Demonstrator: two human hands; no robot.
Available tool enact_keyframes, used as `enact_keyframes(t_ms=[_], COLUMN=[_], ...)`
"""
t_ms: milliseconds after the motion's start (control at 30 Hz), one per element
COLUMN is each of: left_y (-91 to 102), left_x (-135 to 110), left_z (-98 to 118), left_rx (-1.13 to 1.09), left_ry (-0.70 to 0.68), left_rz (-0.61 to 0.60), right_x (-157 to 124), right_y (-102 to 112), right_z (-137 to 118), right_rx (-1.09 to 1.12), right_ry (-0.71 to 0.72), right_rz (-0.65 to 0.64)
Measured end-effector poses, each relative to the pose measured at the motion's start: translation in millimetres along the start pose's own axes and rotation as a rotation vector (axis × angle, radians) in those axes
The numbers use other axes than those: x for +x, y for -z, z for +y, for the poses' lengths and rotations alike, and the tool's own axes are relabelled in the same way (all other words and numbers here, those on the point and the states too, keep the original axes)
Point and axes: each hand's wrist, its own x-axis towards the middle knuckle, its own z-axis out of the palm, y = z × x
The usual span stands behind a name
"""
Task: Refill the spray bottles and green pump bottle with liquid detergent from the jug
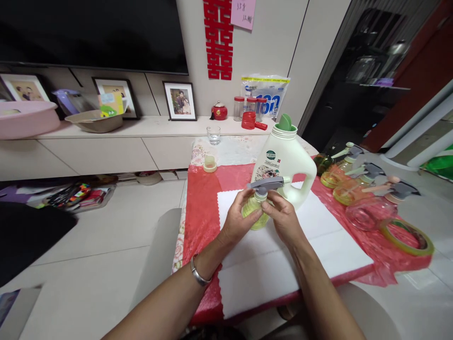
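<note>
We have the yellow-green spray bottle point(250, 205) in both hands over the middle of the tabletop point(235, 150), with its long axis close to upright. Its grey spray head point(266, 183) lies almost level across the top, the pale green end pointing towards the right edge. Our left hand point(236, 218) is closed about the bottle's left side, thumb laid across the front. Our right hand point(282, 215) pinches near the neck, thumb in front and fingers bent behind. We cannot tell whether the base rests on the white cloth point(256, 269) or hangs just above it

Right behind the bottle, towards the far edge, we see the pale jug point(288, 156) standing upright, its handle turned to the right edge and a green spout point(285, 122) in its mouth. Red sheeting point(201, 212) spreads beneath the white cloth. A pale cap point(210, 164) sits near the far left corner, and a clear glass point(213, 135) stands at the far edge. Along the right edge we have three more spray bottles, yellow point(334, 175), orange point(350, 190) and pink point(368, 211), with a tape roll point(425, 245) near the near right corner
</note>
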Motion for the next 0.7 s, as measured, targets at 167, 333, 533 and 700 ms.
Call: enact_keyframes(t_ms=[167,333,533,700], left_y=[2.1,0.0,-1.8,-1.2], left_x=[-9,-15,-16,-20], left_z=[-3,-12,6,10], left_rx=[0.334,0.384,0.379,0.490], left_ry=[0.043,0.098,0.013,-0.155], left_rz=[-0.066,-0.066,-0.186,-0.287], right_x=[-3,-4,-12,-28], right_y=[16,19,32,43], right_z=[-3,-7,-21,-30], right_rx=[-0.107,-0.178,-0.220,-0.288], right_ry=[-0.052,-0.062,-0.073,-0.100], right_rz=[-0.093,-0.160,-0.229,-0.219])
